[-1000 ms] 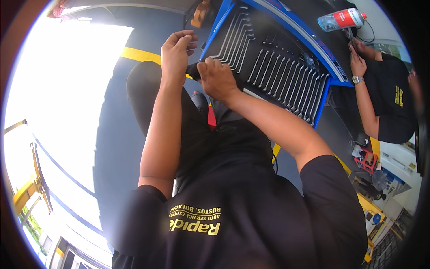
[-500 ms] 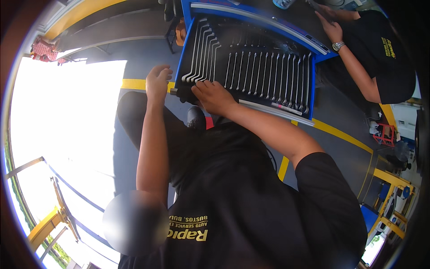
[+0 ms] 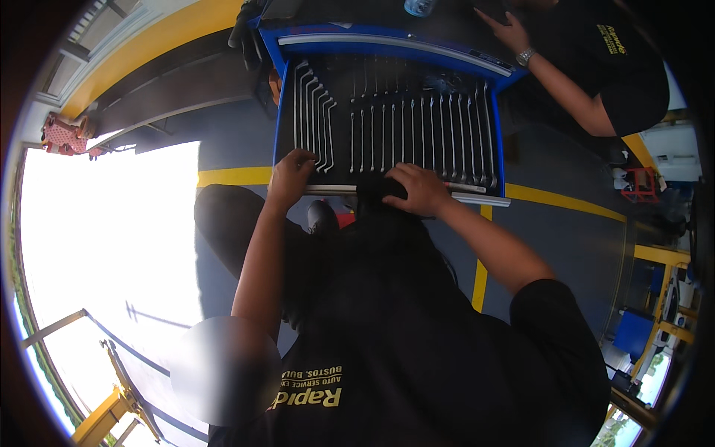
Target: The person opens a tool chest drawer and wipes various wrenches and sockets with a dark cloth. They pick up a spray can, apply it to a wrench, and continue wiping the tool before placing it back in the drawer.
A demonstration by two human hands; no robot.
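A blue tool drawer (image 3: 502, 160) stands pulled out in front of me. Offset ring wrenches (image 3: 311, 123) lie in its left part, and a row of combination wrenches (image 3: 413, 138) fills the middle and right. At the front left corner, my left hand (image 3: 289, 180) is closed with bent fingers by the lower ends of the offset wrenches; what it grips is hidden. My right hand (image 3: 419, 191) grips a soft black thing, perhaps a cloth (image 3: 378, 195), lying across the drawer's front edge.
Beyond the drawer is the blue cabinet's dark top (image 3: 342, 13) with a blue container (image 3: 421, 7). At the right, a person in a black shirt (image 3: 633, 74) reaches over it. A yellow lift-like frame (image 3: 112, 410) stands lower left.
My left hand has come in to the drawer's front left corner. My right hand and the black thing have moved right along the front edge. The view has shifted.
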